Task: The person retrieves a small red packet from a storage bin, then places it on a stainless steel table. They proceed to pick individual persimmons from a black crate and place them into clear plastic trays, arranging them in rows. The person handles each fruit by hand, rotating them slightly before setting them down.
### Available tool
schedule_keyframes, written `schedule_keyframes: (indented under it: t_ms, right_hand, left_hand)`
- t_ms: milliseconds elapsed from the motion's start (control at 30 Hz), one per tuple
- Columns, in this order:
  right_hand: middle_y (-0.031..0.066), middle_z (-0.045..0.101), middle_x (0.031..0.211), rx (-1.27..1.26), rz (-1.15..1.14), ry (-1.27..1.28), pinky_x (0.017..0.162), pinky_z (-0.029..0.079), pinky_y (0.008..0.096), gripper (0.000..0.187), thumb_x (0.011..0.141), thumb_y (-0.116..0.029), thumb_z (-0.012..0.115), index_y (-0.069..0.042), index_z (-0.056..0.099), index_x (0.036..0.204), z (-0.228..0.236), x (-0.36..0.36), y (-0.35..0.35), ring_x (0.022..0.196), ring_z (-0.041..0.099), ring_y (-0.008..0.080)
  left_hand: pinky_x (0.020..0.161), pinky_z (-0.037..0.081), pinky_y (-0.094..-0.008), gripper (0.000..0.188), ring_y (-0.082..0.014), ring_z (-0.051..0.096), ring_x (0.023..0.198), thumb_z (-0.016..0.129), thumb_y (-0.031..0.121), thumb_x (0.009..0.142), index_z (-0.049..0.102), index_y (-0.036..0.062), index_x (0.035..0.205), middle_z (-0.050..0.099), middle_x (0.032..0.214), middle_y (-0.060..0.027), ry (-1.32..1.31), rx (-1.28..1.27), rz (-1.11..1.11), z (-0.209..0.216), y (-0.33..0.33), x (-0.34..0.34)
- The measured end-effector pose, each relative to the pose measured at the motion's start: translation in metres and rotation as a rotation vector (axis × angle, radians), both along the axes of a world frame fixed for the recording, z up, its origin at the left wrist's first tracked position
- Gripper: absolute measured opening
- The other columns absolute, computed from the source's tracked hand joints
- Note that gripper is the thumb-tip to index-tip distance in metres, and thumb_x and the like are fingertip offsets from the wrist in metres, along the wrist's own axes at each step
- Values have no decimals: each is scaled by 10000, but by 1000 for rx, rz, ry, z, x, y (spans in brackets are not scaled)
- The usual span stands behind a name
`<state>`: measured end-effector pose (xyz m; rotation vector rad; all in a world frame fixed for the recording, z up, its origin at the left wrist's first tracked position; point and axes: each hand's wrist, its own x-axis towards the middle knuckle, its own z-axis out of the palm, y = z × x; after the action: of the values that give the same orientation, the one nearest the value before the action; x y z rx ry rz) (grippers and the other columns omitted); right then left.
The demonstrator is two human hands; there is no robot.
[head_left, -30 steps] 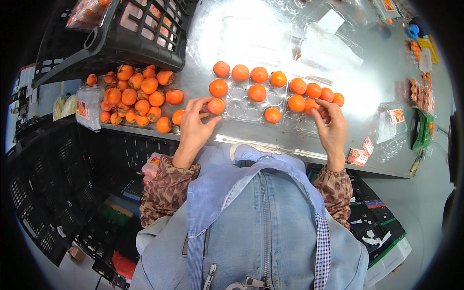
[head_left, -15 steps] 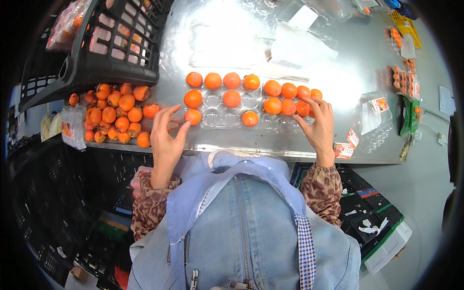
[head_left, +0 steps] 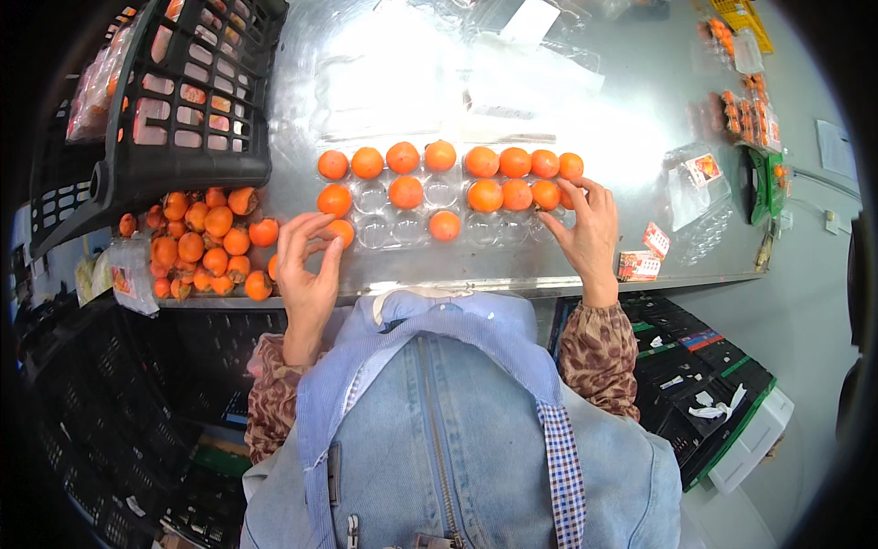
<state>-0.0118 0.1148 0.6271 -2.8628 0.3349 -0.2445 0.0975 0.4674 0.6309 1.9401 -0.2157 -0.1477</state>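
Two clear plastic trays with round pockets lie side by side, a left tray (head_left: 390,232) and a right tray (head_left: 498,229), partly filled with orange persimmons. My left hand (head_left: 306,270) is at the left tray's near left corner, its fingers and thumb curled against a persimmon (head_left: 342,232). Over at the right tray's right end, my right hand (head_left: 590,233) has its fingers and thumb around a persimmon (head_left: 568,199) in the middle row, which they partly cover. Both far rows hold persimmons; several nearer pockets are bare.
Loose persimmons (head_left: 218,221) are heaped at the left beside a black crate (head_left: 197,169) holding packed fruit. Printed labels (head_left: 639,265) and clear packaging (head_left: 700,197) lie on the right of the metal table (head_left: 439,272). Black crates (head_left: 704,366) stand below its edge.
The whole view has shifted, so the table and trays sit further left in the picture. My left fingers have closed in around the corner persimmon. My right hand stays at the same persimmon.
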Motion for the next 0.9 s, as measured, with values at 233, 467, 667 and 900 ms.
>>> schedule_keyframes:
  t_ms: [233,467,667,900]
  right_hand:
    - [106,554,1155,21,39,45,876,448,410,519,668,-175,833,-69,637,1136,-5,11,2,1008,526,301]
    - [126,554,1115,96,43,-103,869,458,394,487,645,-130,808,-65,628,1093,-1,5,-4,1040,543,287]
    - [121,531,1118,321,140,-293,833,474,366,526,633,-110,813,-43,618,1117,23,1,30,1021,551,270]
    - [97,553,1097,374,394,-439,806,473,375,564,607,-146,831,-60,627,1126,35,21,85,986,555,270]
  left_hand:
    - [769,547,-274,257,-163,636,921,669,-30,840,663,17,1093,565,1159,-104,19,10,30,4,2,-7]
    - [789,533,-280,257,-164,634,929,660,-24,846,651,6,1101,571,1170,-101,72,-54,9,6,-2,-12]
    - [859,496,-284,345,-154,615,980,657,69,897,570,39,1230,586,1232,-84,405,-335,-274,15,-41,-12]
    - [1005,470,-336,511,-188,557,1185,682,70,896,439,23,1343,560,1273,-98,805,-787,-538,23,-83,-14]
